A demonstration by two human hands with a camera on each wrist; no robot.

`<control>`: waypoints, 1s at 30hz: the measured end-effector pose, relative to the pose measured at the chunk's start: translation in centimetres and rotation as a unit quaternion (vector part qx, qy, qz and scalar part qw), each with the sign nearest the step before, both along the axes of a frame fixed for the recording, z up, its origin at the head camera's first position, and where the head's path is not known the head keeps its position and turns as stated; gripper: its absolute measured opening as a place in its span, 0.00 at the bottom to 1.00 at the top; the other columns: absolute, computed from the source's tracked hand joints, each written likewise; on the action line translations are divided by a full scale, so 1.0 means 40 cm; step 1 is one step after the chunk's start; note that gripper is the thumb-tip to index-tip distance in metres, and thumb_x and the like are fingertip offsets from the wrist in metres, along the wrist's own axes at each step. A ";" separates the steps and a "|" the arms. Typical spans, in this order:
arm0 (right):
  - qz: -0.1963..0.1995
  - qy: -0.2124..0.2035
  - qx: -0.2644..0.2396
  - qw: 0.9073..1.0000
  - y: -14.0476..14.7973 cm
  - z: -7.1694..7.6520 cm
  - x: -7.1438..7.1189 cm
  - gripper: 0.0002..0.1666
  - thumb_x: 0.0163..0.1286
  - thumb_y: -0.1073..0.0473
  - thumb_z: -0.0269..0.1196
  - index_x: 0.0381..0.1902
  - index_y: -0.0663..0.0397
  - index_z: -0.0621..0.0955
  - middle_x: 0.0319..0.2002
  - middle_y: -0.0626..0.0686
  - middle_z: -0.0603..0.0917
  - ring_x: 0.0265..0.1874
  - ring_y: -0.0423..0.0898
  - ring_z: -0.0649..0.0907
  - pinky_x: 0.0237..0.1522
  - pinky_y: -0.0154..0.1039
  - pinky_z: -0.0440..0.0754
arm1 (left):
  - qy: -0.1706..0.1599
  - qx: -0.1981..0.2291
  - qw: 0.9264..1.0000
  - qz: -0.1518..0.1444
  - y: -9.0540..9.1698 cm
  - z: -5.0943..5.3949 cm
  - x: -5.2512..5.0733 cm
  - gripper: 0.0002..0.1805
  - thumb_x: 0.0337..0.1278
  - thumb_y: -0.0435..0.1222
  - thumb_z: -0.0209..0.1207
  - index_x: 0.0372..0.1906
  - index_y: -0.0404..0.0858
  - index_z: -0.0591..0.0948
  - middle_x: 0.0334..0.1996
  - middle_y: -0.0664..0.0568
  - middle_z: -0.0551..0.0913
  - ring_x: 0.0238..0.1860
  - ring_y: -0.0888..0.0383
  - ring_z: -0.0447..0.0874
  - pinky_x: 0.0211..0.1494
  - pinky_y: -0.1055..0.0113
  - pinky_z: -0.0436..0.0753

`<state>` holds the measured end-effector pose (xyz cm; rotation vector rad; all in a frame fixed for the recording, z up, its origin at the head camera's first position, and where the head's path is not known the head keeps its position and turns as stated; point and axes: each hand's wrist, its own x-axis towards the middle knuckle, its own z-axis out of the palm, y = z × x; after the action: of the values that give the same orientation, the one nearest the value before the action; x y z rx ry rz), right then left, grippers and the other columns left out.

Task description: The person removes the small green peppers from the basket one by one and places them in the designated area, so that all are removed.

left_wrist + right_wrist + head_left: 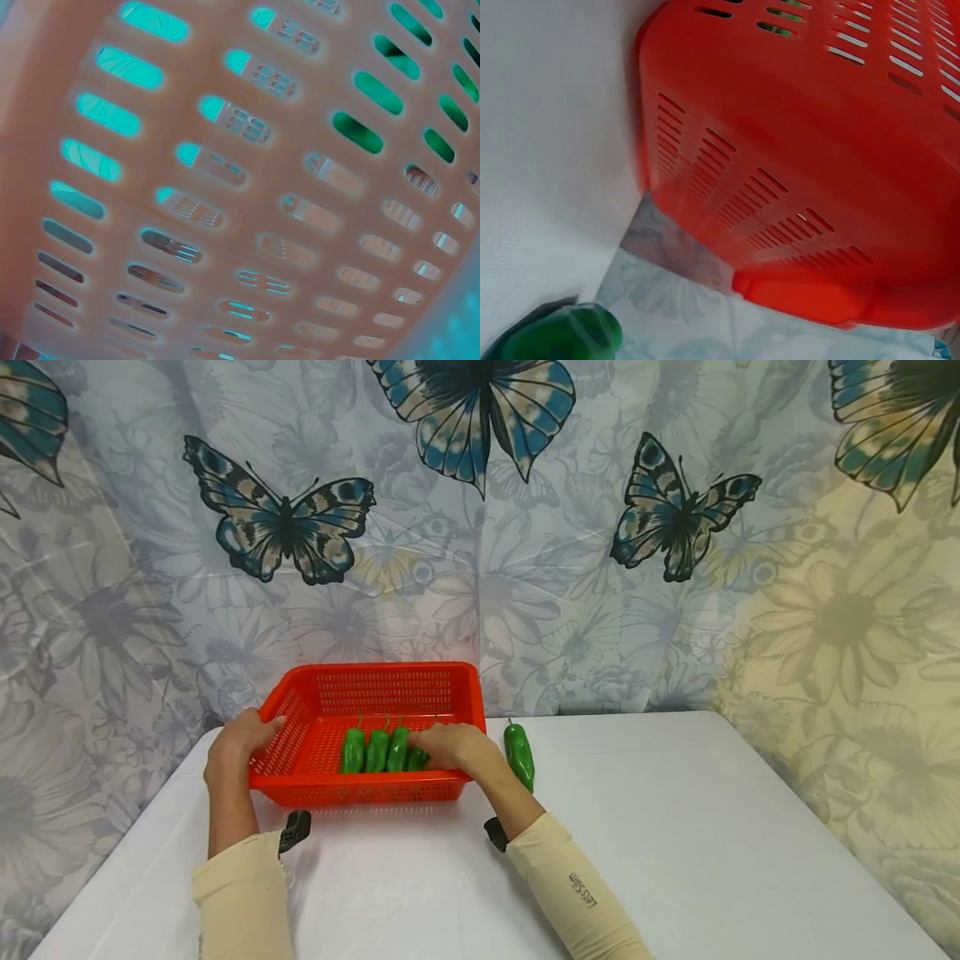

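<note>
Green peppers [377, 752] are being contained, stems pointing away, long axes running front to back, in a red basket [360, 790]. Its left rim is being gripped by the left hand [238, 745]; whether a pepper is being pinched by the right hand [454, 748] cannot be told. "LesSlim" is being displayed on the right sleeve [561, 878].

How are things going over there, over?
Left hand grips red basket. Right hand at green peppers inside, grip unclear. Loose pepper outside, right of basket. Nothing visibly blocking.
</note>
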<state>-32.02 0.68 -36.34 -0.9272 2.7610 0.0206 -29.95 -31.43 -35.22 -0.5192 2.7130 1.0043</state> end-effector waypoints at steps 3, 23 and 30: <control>-0.005 -0.002 -0.003 1.000 -0.001 -0.001 0.001 0.22 0.72 0.53 0.69 0.62 0.35 0.80 0.54 0.45 0.87 0.54 0.45 0.83 0.61 0.46 0.85 | -0.003 0.003 1.000 0.005 0.002 0.001 -0.001 0.39 0.81 0.51 0.44 0.76 0.22 0.54 0.57 0.26 0.74 0.47 0.39 0.86 0.45 0.49 0.93; 0.000 -0.052 0.030 0.998 0.005 0.007 0.000 0.29 0.79 0.61 0.57 0.69 0.23 0.78 0.58 0.44 0.85 0.52 0.44 0.80 0.54 0.44 0.84 | -0.004 -0.002 1.000 0.011 0.007 0.000 -0.006 0.39 0.81 0.50 0.44 0.76 0.22 0.54 0.55 0.27 0.75 0.45 0.41 0.87 0.42 0.51 0.93; 0.002 -0.054 0.021 0.998 0.004 0.010 -0.002 0.27 0.78 0.63 0.57 0.69 0.32 0.79 0.52 0.45 0.85 0.50 0.44 0.79 0.54 0.42 0.83 | -0.007 0.003 1.000 0.011 0.002 -0.005 -0.008 0.40 0.80 0.51 0.44 0.77 0.23 0.53 0.58 0.27 0.75 0.46 0.40 0.88 0.44 0.51 0.93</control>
<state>-32.11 0.86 -35.94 -0.8949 2.6488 0.0285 -30.28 -31.36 -35.42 -0.5533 2.6975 1.0107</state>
